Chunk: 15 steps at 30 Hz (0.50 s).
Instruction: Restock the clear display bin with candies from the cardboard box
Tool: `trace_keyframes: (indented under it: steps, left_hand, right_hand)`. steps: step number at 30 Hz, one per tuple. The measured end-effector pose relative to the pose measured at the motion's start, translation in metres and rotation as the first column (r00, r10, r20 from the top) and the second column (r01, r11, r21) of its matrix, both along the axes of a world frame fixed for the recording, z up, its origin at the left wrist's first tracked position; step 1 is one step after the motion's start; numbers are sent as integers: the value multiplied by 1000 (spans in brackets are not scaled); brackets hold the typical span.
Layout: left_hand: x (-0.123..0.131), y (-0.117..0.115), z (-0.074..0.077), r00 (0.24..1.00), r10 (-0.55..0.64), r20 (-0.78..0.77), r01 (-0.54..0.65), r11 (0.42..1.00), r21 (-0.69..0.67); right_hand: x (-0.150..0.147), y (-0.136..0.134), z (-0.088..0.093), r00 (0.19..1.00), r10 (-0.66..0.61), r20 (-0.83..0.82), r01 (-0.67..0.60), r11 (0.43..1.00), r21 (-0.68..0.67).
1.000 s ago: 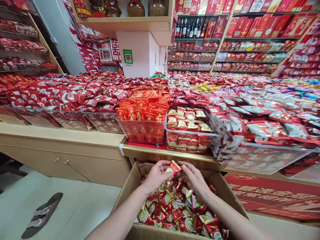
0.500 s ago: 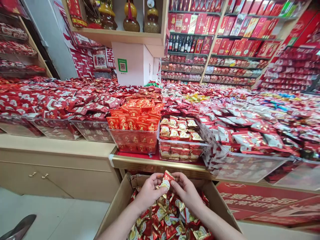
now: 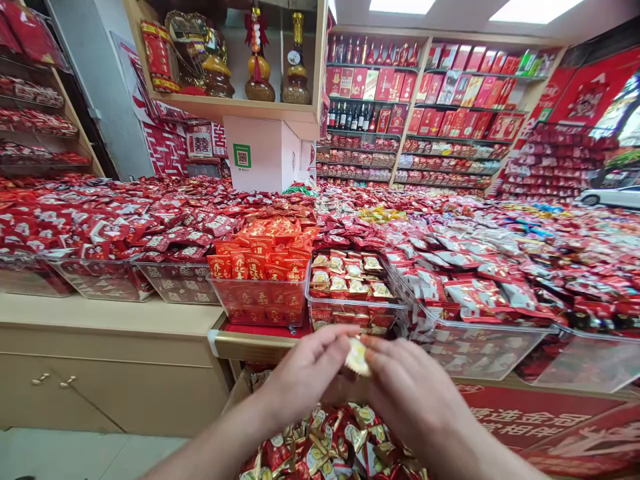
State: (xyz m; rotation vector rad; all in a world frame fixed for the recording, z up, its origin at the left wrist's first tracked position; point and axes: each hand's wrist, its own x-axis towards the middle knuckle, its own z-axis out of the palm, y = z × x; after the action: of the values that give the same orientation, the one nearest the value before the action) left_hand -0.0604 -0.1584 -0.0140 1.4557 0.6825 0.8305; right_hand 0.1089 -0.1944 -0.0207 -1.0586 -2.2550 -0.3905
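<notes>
Between the fingers of both hands is a small wrapped candy (image 3: 357,357), its pale, yellowish face showing and blurred. My left hand (image 3: 314,363) pinches it from the left, and my right hand (image 3: 406,381) grips it from the right, hiding most of that side. Both are above a cardboard box (image 3: 239,393) of loose candies (image 3: 345,443) in red and gold wrappers. Just beyond my fingers, a clear bin (image 3: 357,308) holds similar candies (image 3: 350,270) stacked in neat rows.
Left of that bin stands a clear bin of red-orange packets (image 3: 260,263). To the right, another clear bin (image 3: 485,343) is heaped with white and red packets. A gold-edged counter lip (image 3: 255,347) runs above the box. Cabinet doors (image 3: 100,393) are at lower left.
My hands have risen with the candy from over the box toward the stacked bin. The candy has turned, showing less red. The view has tilted upward.
</notes>
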Motion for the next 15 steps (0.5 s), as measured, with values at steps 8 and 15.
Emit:
trace_keyframes:
  steps: [8, 15]
  left_hand:
    - [46, 116, 44, 773, 366, -517, 166, 670, 723]
    - [61, 156, 28, 672, 352, -651, 263, 708, 655]
  right_hand:
    - [28, 90, 80, 866, -499, 17, 497, 859, -126]
    - [8, 133, 74, 823, -508, 255, 564, 784, -260]
